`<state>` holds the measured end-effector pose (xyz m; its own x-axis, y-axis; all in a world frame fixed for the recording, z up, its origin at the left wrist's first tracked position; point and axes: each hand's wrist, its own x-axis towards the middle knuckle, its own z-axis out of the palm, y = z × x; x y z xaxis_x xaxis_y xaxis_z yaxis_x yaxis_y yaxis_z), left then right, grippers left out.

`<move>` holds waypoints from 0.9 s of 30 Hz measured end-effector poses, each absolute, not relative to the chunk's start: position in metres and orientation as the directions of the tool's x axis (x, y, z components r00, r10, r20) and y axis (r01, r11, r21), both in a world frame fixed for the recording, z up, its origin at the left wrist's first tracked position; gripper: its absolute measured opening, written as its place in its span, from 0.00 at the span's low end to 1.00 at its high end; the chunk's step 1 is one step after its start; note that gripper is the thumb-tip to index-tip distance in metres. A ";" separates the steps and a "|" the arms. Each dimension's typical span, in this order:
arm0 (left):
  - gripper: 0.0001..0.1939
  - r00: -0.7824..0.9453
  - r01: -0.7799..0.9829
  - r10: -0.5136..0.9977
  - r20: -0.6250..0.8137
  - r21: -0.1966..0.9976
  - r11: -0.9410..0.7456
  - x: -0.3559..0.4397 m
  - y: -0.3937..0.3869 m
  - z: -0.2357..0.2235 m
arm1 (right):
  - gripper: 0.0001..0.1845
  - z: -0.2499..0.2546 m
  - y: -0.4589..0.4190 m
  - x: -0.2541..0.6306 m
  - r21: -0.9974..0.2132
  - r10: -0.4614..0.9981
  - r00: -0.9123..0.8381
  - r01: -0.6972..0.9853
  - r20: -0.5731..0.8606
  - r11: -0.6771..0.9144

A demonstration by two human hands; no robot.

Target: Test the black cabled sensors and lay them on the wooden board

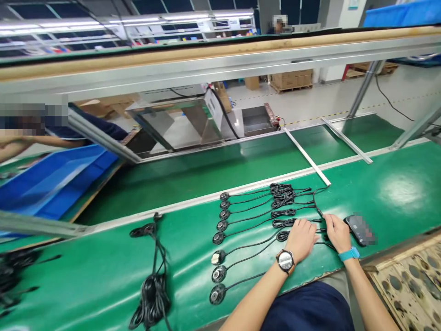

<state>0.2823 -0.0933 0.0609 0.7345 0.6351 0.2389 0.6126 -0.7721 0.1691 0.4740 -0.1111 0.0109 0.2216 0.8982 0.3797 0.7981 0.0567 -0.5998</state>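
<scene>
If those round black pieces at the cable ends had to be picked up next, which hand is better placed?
Probably the left hand: it is nearer the round black pieces. The right hand is farther away, at a black cable.

Both left hand [300, 239] and right hand [337, 232] touch black cables [282, 196].

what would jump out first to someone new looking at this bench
Probably the column of round black discs down the middle of the green mat, their cables running right toward the person's hands; one disc carries something pale on top. The bright blue tray at the far left likely catches the eye next, then the watch on the left wrist.
</scene>
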 end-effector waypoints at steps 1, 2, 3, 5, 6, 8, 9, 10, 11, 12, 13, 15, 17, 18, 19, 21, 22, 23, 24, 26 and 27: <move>0.11 0.727 0.629 0.654 0.208 0.178 -0.757 0.285 -0.091 0.059 | 0.24 0.011 -0.111 0.474 -0.614 0.899 0.236 0.788 0.370 0.046; 0.10 0.722 0.640 0.667 0.184 0.187 -0.745 0.287 -0.090 0.057 | 0.24 0.011 -0.110 0.474 -0.625 0.897 0.252 0.780 0.363 0.034; 0.09 0.721 0.642 0.672 0.170 0.200 -0.740 0.288 -0.089 0.056 | 0.25 0.011 -0.110 0.474 -0.634 0.894 0.271 0.773 0.357 0.019; 0.10 0.724 0.630 0.670 0.163 0.241 -0.739 0.287 -0.088 0.053 | 0.26 0.011 -0.111 0.474 -0.649 0.885 0.311 0.761 0.348 -0.012; 0.10 0.724 0.621 0.670 0.165 0.265 -0.737 0.286 -0.088 0.052 | 0.26 0.011 -0.111 0.474 -0.659 0.880 0.330 0.751 0.342 -0.026; 0.11 0.721 0.611 0.673 0.168 0.306 -0.730 0.284 -0.087 0.052 | 0.26 0.012 -0.111 0.475 -0.692 0.869 0.369 0.721 0.331 -0.042; 0.11 0.720 0.608 0.674 0.167 0.319 -0.727 0.282 -0.087 0.052 | 0.25 0.012 -0.111 0.476 -0.710 0.862 0.388 0.703 0.327 -0.047; 0.12 0.721 0.604 0.673 0.164 0.327 -0.726 0.281 -0.087 0.052 | 0.25 0.012 -0.111 0.477 -0.724 0.855 0.404 0.688 0.325 -0.050; 0.12 0.723 0.601 0.672 0.161 0.334 -0.726 0.280 -0.086 0.053 | 0.24 0.012 -0.111 0.477 -0.731 0.849 0.416 0.680 0.325 -0.053; 0.13 0.723 0.598 0.672 0.160 0.342 -0.725 0.279 -0.086 0.054 | 0.24 0.011 -0.110 0.477 -0.734 0.844 0.424 0.677 0.328 -0.055; 0.14 0.722 0.591 0.672 0.165 0.358 -0.723 0.279 -0.084 0.055 | 0.24 0.011 -0.110 0.477 -0.732 0.839 0.429 0.679 0.334 -0.056; 0.15 0.709 0.566 0.677 0.200 0.412 -0.714 0.282 -0.080 0.058 | 0.23 0.009 -0.109 0.476 -0.729 0.831 0.433 0.683 0.349 -0.049; 0.15 0.684 0.541 0.685 0.251 0.455 -0.707 0.290 -0.073 0.060 | 0.22 0.006 -0.108 0.475 -0.730 0.822 0.439 0.682 0.363 -0.042; 0.14 0.675 0.541 0.689 0.265 0.457 -0.706 0.296 -0.069 0.061 | 0.22 0.005 -0.107 0.474 -0.729 0.820 0.439 0.683 0.366 -0.040; 0.14 0.671 0.553 0.693 0.265 0.444 -0.705 0.303 -0.064 0.061 | 0.22 0.004 -0.107 0.474 -0.728 0.820 0.439 0.684 0.368 -0.039; 0.12 0.687 0.589 0.694 0.216 0.395 -0.705 0.316 -0.057 0.060 | 0.21 0.004 -0.106 0.473 -0.726 0.818 0.439 0.687 0.372 -0.039; 0.11 0.699 0.604 0.693 0.177 0.372 -0.705 0.321 -0.054 0.059 | 0.21 0.004 -0.106 0.473 -0.724 0.816 0.439 0.688 0.375 -0.037; 0.10 0.708 0.617 0.693 0.139 0.356 -0.702 0.326 -0.052 0.058 | 0.21 0.005 -0.106 0.473 -0.723 0.814 0.440 0.690 0.380 -0.036; 0.08 0.711 0.629 0.696 0.105 0.349 -0.695 0.329 -0.051 0.057 | 0.21 0.005 -0.106 0.472 -0.721 0.811 0.441 0.692 0.385 -0.033; 0.06 0.700 0.646 0.711 0.067 0.367 -0.670 0.332 -0.051 0.056 | 0.20 0.007 -0.106 0.472 -0.720 0.804 0.442 0.693 0.397 -0.025; 0.06 0.695 0.639 0.716 0.065 0.401 -0.656 0.332 -0.052 0.056 | 0.20 0.008 -0.106 0.471 -0.721 0.802 0.441 0.693 0.402 -0.019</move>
